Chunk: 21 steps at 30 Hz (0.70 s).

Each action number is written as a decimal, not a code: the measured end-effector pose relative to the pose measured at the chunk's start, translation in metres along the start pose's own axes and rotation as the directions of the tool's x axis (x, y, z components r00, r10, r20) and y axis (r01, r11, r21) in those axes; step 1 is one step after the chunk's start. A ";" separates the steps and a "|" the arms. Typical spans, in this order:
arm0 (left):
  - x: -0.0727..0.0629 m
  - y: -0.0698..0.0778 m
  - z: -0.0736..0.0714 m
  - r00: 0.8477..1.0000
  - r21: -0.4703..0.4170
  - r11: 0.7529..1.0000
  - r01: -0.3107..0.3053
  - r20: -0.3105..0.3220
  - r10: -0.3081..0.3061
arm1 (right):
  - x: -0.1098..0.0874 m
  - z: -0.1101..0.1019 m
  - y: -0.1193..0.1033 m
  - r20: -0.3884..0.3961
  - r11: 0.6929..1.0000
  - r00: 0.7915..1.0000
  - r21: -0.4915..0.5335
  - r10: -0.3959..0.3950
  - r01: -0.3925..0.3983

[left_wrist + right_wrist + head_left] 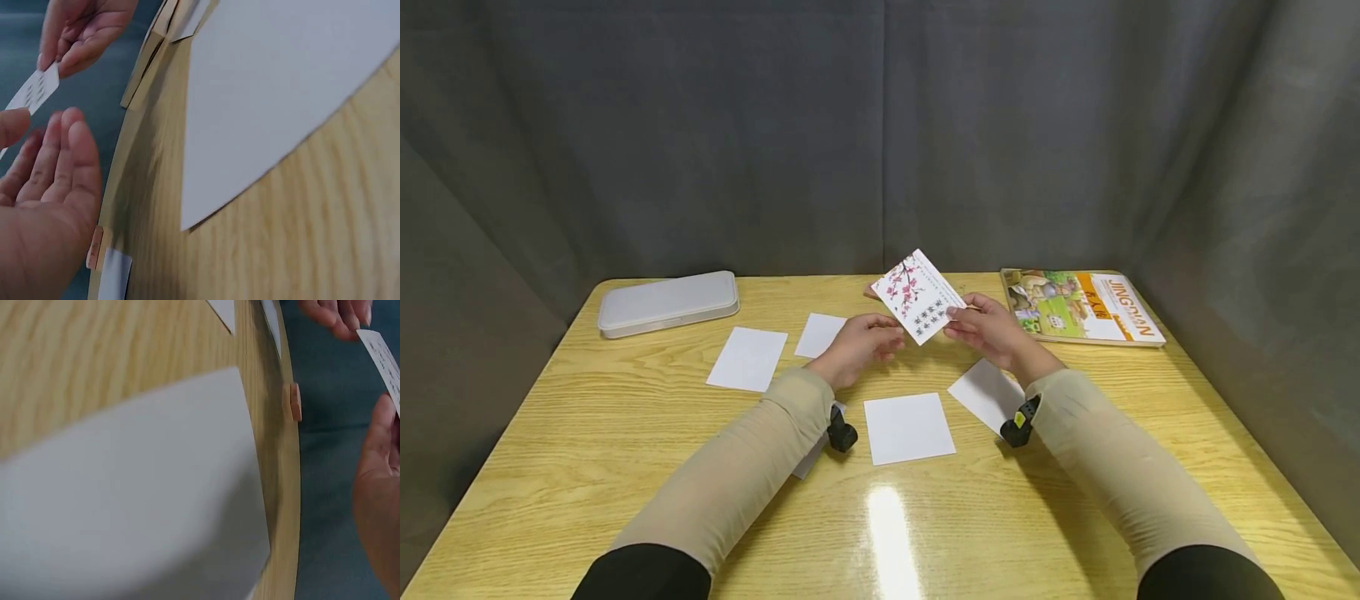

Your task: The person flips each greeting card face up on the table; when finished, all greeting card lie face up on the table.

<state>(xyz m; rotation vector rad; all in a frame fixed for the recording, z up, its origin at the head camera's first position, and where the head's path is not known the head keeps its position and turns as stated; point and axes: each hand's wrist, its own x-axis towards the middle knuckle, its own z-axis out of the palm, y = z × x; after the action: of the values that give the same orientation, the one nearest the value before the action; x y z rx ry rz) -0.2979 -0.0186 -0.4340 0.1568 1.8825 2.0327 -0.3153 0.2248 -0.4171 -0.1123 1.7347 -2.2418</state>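
My right hand point(988, 329) pinches a square white card point(917, 296) by its lower right corner, thumb on the printed face. The card is raised above the table and tilted, showing pink blossoms on a dark branch and rows of dark characters. Beside the card's lower left edge is my left hand point(861, 346). In the left wrist view the left hand point(50, 181) has its palm turned up and fingers extended, with the thumb overlapping the card's edge. Below the hands, a blank white card point(910, 429) lies flat on the wooden table point(1000, 517).
More blank white cards lie around: one at left point(747, 358), a smaller-looking card point(820, 335) by the left hand, others partly under the forearms. A white case point(670, 304) stands back left, a colourful book point(1082, 307) back right. A small reddish-brown block point(296, 402) sits at the far edge.
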 end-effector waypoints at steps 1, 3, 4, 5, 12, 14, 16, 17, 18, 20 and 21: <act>0.000 -0.001 0.001 1.000 0.006 1.000 0.010 0.024 -0.010 | 0.000 0.002 0.001 0.001 1.000 1.000 -0.001 -0.006 0.006; 0.001 -0.002 0.004 0.997 0.012 0.999 0.031 0.068 -0.032 | -0.001 0.006 0.003 0.006 1.000 1.000 -0.018 -0.011 0.011; 0.001 -0.002 0.005 0.996 0.013 0.999 0.039 0.083 -0.040 | -0.001 0.008 0.004 0.008 0.999 1.000 -0.033 -0.008 0.008; 0.000 -0.002 0.006 0.995 0.019 0.999 0.044 0.091 -0.046 | -0.001 0.010 0.005 0.012 0.998 1.000 -0.055 -0.004 0.005; -0.004 0.003 0.003 0.996 0.219 0.975 -0.032 0.092 0.012 | -0.002 0.013 -0.005 -0.038 0.934 0.997 -0.352 -0.074 0.056; -0.006 0.006 0.000 0.994 0.340 0.938 -0.070 0.100 0.038 | -0.001 0.012 -0.013 -0.051 0.899 0.990 -0.427 -0.130 0.096; -0.008 0.009 -0.002 0.992 0.433 0.895 -0.105 0.112 0.062 | 0.001 0.010 -0.021 -0.047 0.861 0.983 -0.491 -0.175 0.130; -0.008 0.010 -0.004 0.990 0.473 0.872 -0.124 0.121 0.075 | 0.001 0.009 -0.025 -0.045 0.838 0.981 -0.527 -0.191 0.139; -0.009 0.011 -0.005 0.988 0.502 0.853 -0.142 0.131 0.087 | 0.001 0.008 -0.028 -0.040 0.815 0.979 -0.561 -0.200 0.143; -0.010 0.014 -0.007 0.984 0.535 0.829 -0.164 0.151 0.097 | 0.000 0.006 -0.032 -0.038 0.765 0.979 -0.630 -0.202 0.134; -0.010 0.015 -0.008 0.982 0.544 0.822 -0.169 0.160 0.096 | -0.001 0.005 -0.033 -0.032 0.738 0.979 -0.662 -0.203 0.132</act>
<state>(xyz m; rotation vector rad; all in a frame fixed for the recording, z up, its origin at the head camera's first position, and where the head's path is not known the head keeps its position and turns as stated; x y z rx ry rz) -0.2936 -0.0299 -0.4179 0.5676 2.3826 1.4413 -0.3198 0.2279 -0.3839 -0.3223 2.5978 -1.6391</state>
